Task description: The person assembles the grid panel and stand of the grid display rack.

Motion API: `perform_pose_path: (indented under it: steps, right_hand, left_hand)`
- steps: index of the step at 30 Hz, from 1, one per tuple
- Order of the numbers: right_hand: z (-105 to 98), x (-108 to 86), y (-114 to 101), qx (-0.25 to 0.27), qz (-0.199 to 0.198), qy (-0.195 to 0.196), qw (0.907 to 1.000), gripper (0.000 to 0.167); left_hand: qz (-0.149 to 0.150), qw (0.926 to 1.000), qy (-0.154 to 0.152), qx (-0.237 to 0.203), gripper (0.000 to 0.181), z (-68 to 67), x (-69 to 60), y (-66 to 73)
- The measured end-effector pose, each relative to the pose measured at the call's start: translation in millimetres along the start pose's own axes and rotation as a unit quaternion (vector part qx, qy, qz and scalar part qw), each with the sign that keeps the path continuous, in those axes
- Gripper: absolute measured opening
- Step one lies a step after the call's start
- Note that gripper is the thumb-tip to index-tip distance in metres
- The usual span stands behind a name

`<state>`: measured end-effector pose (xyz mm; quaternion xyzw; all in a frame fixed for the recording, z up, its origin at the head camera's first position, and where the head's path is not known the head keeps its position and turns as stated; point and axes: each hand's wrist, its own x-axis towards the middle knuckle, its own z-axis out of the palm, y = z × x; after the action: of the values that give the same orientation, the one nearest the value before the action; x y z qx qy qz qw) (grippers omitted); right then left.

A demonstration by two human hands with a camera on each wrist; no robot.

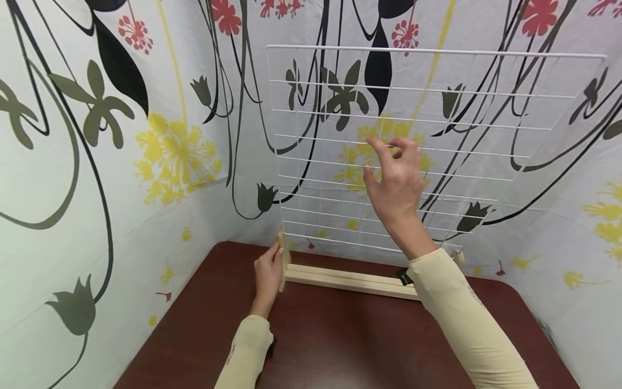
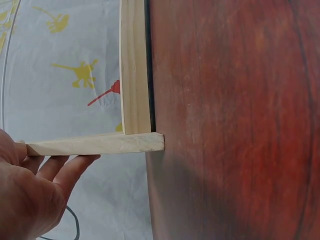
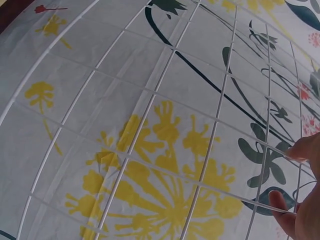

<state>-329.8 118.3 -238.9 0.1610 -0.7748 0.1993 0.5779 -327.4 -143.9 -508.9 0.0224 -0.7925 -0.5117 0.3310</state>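
Grid [image 1: 335,140]: white wire, upright above the table [image 1: 340,340], its wide top edge high and its lower edge just above the bar; whether it touches the bar I cannot tell.
Left hand [image 1: 269,273]: at the grid's lower left corner, thumb and fingers closed around the left post [image 1: 283,262], gripping it; the fingers [image 2: 70,172] lie along the post's outer face in the left wrist view.
Right hand [image 1: 398,181]: in front of the grid, right of its middle, partly open, fingers bent, a gap between thumb and index finger; both tips overlap wires, but whether it grips 1 I cannot tell.
Bar [image 1: 350,280]: pale wood, running below the grid along the table, meeting the left post at 1 end; the forearm covers part of it.
Right post [image 1: 458,258]: near the grid's lower right corner, mostly hidden by the sleeve.
Sleeves [image 1: 248,346]: 2, pale yellow, both reaching from below the grid.
Cloth [image 1: 182,154]: behind and beside the grid, white, printed with yellow, red and dark plants.
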Motion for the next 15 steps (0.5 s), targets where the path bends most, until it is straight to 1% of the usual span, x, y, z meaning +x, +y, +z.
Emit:
perform_pose_path:
  steps: [5,9,15]
  right_hand:
    - [-0.6,-2.7,1.0,-0.002,-0.005,0.005,1.0,0.052]
    - [0.1,-3.4,1.7,-0.001,-0.007,0.01,0.9999,0.052]
    - [0.2,-1.8,2.2,0.01,-0.004,0.01,0.9999,0.055]
  left_hand:
    - [0.006,0.9999,0.006,0.005,0.036,0.5,-1.4,0.7]
    - [0.005,0.9999,0.009,0.001,0.036,1.6,-2.1,1.3]
    - [-0.016,0.9998,0.005,-0.005,0.036,1.9,-0.8,3.3]
